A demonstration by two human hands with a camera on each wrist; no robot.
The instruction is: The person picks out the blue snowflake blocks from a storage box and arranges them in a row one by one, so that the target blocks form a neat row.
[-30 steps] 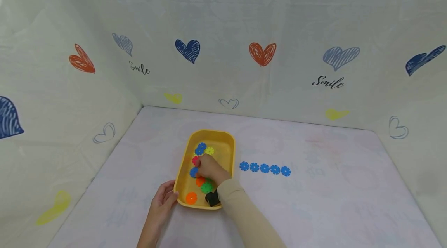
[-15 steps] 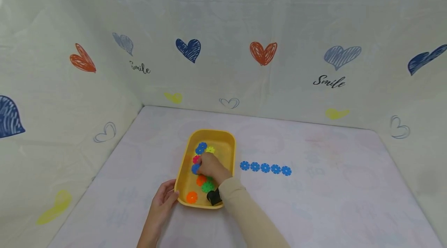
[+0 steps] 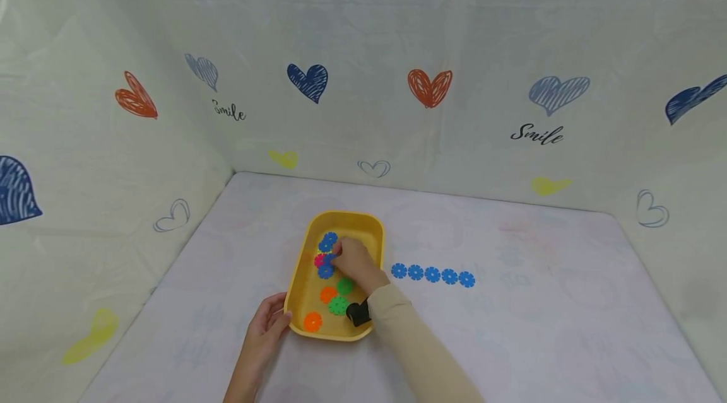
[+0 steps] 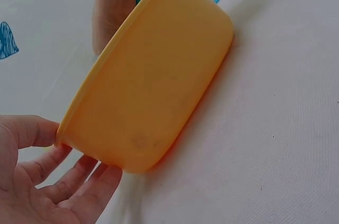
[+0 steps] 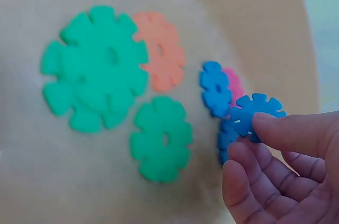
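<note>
A yellow tray [image 3: 351, 224] holds several notched plastic snowflake discs. At its near left corner my left hand [image 3: 265, 325] grips the rim; in the left wrist view the thumb lies at the rim and the fingers against the wall. Over the tray my right hand [image 3: 356, 261] pinches a blue snowflake disc [image 5: 243, 114] between thumb and fingers. Just beyond it, in the right wrist view, lie another blue disc [image 5: 214, 89] and a pink disc [image 5: 233, 87], partly covered. Green discs [image 5: 160, 139] and an orange disc [image 5: 167, 54] lie farther left in that view.
On the white table, right of the tray, a straight row of several blue discs [image 3: 433, 274] lies flat. An orange disc [image 3: 312, 321] sits in the tray's near end. The black wrist camera [image 3: 358, 313] hangs over the tray's near right side. A heart-printed curtain [image 3: 372, 132] stands behind.
My right hand has lifted a blue disc and shifted slightly right and away from me, uncovering a green disc and covering the yellow one. My left hand has stayed on the rim.
</note>
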